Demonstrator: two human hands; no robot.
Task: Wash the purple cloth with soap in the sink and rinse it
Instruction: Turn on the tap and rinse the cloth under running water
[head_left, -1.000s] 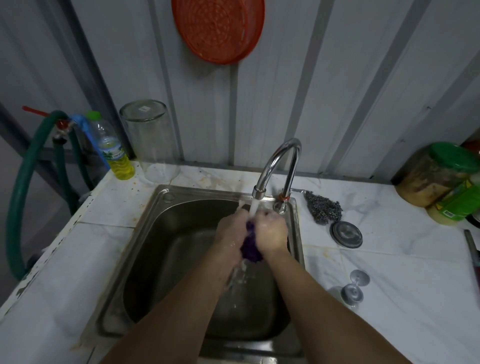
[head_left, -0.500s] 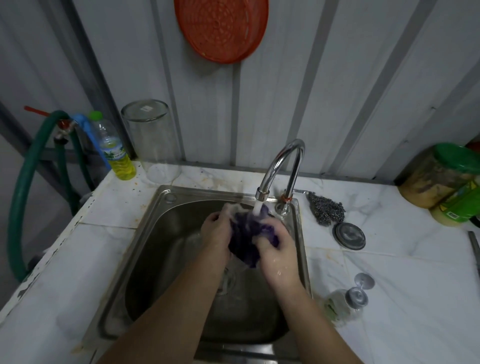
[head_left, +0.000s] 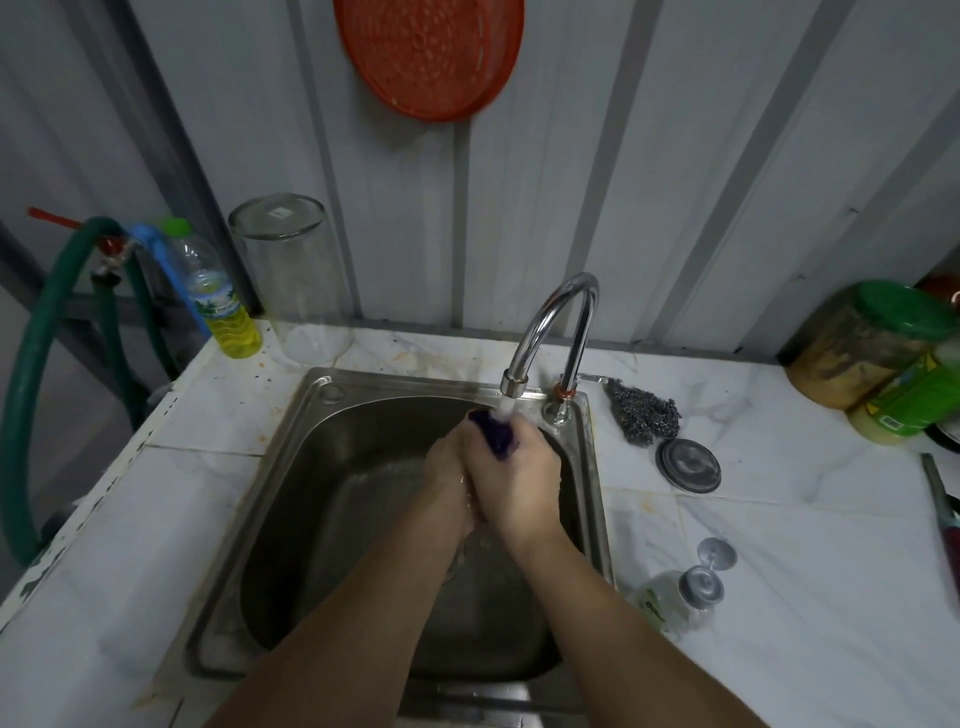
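Over the sink (head_left: 291, 457), the left hand (head_left: 449, 470) and right hand (head_left: 519, 478) clench the bunched purple cloth (head_left: 497, 435) between them, its exposed end pointing up into the faucet (head_left: 550, 322) stream.

Both bare forearms reached forward from the lower edge, converging. Left hand (head_left: 451, 470) and right hand (head_left: 514, 480) were pressed tightly together, palms inward, fingers curled closed, squeezing a crumpled wet purple cloth (head_left: 497, 435) between them. Wrists nearly touching, knuckles up, skin wet.
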